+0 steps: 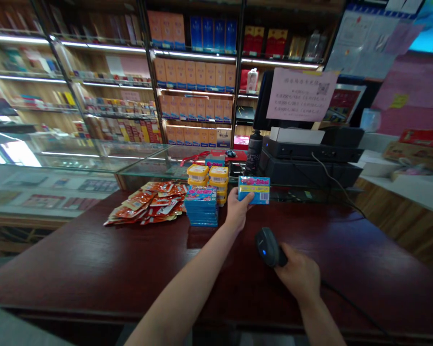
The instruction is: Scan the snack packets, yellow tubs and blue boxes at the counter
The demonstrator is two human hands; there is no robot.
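My left hand (238, 206) is closed on a flat blue candy box (254, 190) with pink lettering, a yellow band and a barcode at its lower right. It holds the box up just above the counter. In my right hand (299, 274) is a dark barcode scanner (267, 246) with a small blue light, its head towards the box but apart from it. Left of my left hand stands a stack of similar blue boxes (202, 209). Behind that stack are yellow-lidded plastic tubs (218, 175), piled up. Orange and red snack packets (151, 204) lie heaped to the left.
The dark wooden counter (111, 269) spans the front. A black bottle (253, 153) stands by a monitor (263, 103) with a pink paper sign (301, 95). Black machines (310, 166) sit at right; the scanner's cable (353, 302) trails right. Glass cases (75, 163) and shelves lie beyond.
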